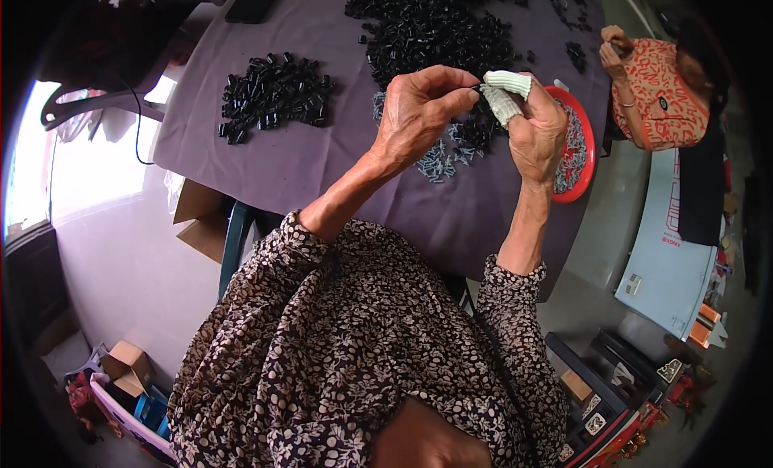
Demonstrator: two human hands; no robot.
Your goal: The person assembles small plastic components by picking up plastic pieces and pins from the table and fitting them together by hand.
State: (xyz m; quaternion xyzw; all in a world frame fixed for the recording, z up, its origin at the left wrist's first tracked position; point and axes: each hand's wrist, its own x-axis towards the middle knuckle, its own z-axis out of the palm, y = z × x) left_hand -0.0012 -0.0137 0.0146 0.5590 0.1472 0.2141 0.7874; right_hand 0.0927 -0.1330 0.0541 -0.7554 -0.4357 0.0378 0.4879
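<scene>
Pinching a small part between my left hand [419,113] and cloth-capped right hand [533,130] fingers, above the screws [439,166] mid-tabletop.

Patterned blouse, bare hands, 2 covered fingertips

The person wears a dark brown blouse [346,347] printed all over with small cream flowers and dots; the cloth is loose and creased across the front. Its 2 sleeves end at the mid-forearm in narrow gathered cuffs of the same print. Below the cuffs the forearms are bare. The left hand [419,109] wears nothing. The right hand [535,130] wears 2 pale green ribbed fabric finger covers [507,93], 1 on the thumb and 1 on the forefinger; its other fingers are uncovered. No rings, watch or bracelets show on either wrist.
</scene>
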